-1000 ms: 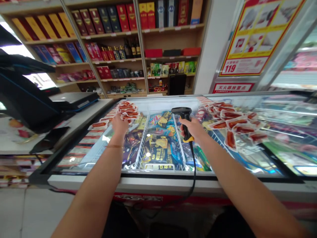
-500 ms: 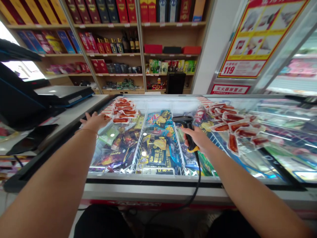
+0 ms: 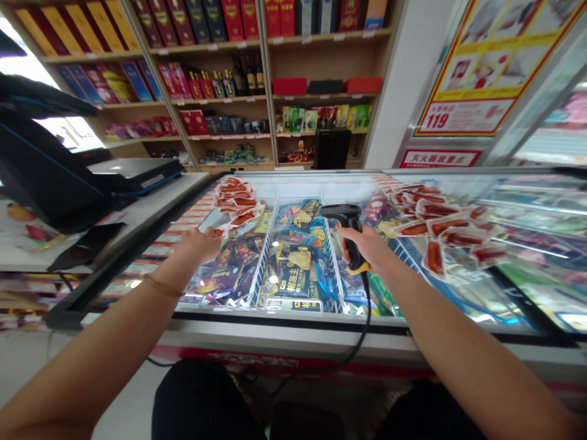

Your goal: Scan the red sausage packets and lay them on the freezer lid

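Note:
My right hand is wrapped around the handle of a black and yellow barcode scanner, held above the freezer with its cord hanging down. My left hand is over the freezer's left side with curled fingers. A small reddish patch shows at its fingertips; whether this is part of a sausage pack I cannot make out. Just beyond the fingers lies a stack of clear-packed red sausages on the glass, its nearest pack tilted. More packed sausages are spread loosely on the glass at the right.
The glass-topped chest freezer holds bagged frozen food between white wire dividers. At the left a counter bears a weighing scale and a dark screen stand. Shelves of boxes and bottles stand behind.
My left hand has shifted right and toward me, and its spread fingers have drawn together. The nearest sausage pack in the left stack is now tilted. My right hand still holds the scanner.

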`<state>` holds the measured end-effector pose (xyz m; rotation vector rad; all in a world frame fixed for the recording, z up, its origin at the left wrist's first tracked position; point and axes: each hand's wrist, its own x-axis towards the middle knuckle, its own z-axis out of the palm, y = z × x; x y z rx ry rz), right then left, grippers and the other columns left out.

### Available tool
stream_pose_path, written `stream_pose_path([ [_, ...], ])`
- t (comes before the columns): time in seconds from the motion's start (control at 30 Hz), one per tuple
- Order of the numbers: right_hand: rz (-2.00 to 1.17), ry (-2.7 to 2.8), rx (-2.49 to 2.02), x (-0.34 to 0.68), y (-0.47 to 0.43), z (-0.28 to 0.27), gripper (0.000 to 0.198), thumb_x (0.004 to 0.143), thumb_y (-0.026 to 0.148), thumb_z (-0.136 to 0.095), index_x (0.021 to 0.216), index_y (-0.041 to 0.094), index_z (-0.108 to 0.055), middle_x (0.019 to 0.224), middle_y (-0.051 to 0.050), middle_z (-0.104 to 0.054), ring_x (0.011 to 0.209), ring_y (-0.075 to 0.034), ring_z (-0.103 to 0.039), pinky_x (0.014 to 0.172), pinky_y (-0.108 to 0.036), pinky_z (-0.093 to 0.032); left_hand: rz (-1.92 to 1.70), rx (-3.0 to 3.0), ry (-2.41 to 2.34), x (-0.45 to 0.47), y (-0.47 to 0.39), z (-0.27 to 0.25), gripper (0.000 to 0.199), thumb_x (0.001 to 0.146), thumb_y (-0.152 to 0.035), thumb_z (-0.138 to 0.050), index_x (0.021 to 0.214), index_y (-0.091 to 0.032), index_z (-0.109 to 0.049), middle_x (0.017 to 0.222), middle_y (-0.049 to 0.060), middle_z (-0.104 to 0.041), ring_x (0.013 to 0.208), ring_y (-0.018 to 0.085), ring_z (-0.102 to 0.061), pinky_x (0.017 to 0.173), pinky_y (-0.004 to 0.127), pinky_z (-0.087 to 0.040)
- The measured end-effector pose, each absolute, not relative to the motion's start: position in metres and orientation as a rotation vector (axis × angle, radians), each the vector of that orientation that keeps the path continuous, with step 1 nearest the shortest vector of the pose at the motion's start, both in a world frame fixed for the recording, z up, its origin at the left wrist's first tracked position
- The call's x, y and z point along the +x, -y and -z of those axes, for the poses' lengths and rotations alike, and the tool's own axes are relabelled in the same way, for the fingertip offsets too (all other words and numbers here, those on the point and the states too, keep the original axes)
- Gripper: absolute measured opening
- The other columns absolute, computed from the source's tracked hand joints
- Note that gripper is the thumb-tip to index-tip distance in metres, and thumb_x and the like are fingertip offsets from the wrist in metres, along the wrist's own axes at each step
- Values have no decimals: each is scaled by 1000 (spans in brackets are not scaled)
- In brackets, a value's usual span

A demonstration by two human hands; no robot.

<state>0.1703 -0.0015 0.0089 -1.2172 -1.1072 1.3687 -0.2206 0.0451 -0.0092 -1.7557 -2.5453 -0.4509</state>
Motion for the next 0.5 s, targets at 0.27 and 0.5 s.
stream_pose_path([
  [0.27,-1400,1075,-1165,172,0,-6,21,77,32,-69,81,20,-51,49,4,-55,35,-12,-51,33,-22,-40,-35,-1928,2401,-174,2,1,44,80,-42,-52,115,-18,-64,114,24,-61,111,45,-55,90,59,-41],
  [0.5,-1405,1108,-1176,169,5,-7,18,79,28,-66,82,20,-50,49,4,-54,33,-12,-50,32,-22,-39,177,-1951,2293,-131,-27,6,46,86,-39,-44,122,-14,-59,125,27,-57,119,48,-49,87,65,-42],
])
